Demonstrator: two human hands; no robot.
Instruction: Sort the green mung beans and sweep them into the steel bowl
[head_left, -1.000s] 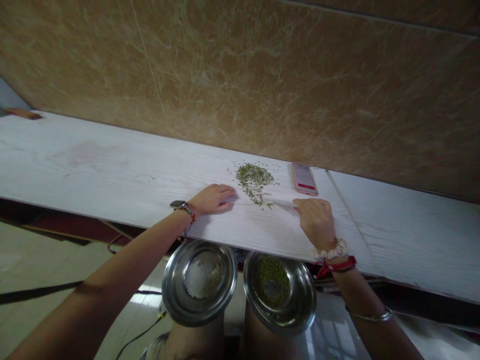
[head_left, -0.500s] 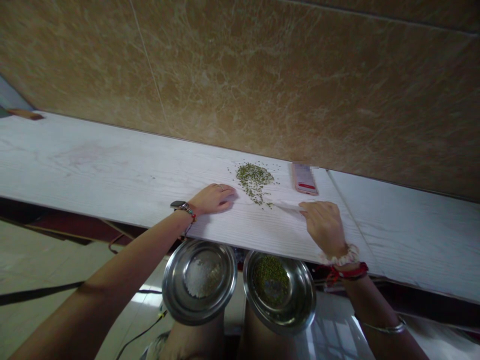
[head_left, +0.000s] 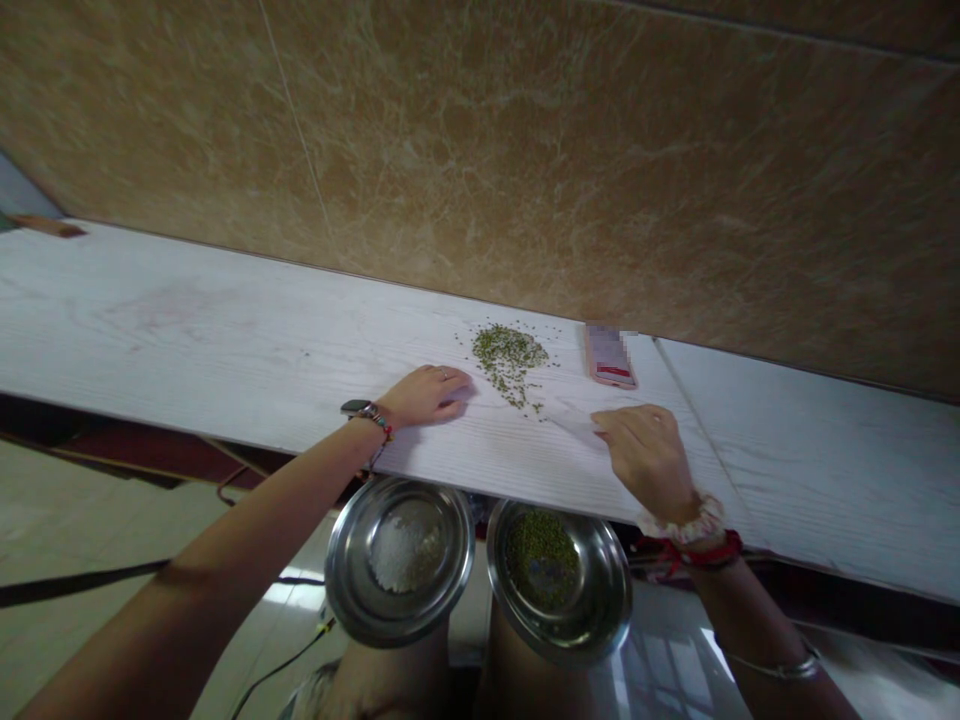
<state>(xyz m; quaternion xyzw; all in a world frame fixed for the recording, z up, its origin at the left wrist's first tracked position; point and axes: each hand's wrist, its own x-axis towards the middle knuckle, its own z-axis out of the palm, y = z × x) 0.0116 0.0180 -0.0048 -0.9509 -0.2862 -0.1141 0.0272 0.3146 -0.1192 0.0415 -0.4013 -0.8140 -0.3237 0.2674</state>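
A small heap of green beans (head_left: 507,353) lies on a white wooden board (head_left: 225,335), with stray beans trailing toward me. My left hand (head_left: 424,393) rests flat on the board just left of the heap, fingers stretched out. My right hand (head_left: 646,448) sits to the lower right of the beans, fingers curled round a thin white card (head_left: 574,420) whose blurred edge points at the strays.
A pink phone (head_left: 609,357) lies right of the beans by the marbled brown wall (head_left: 525,150). Below the board's near edge, on my knees, two steel bowls sit: the left bowl (head_left: 339,560) holds white grains, the right bowl (head_left: 619,590) green beans.
My right hand has drawn back toward me and slightly right, taking the white card away from the heap. The left hand has stayed put.
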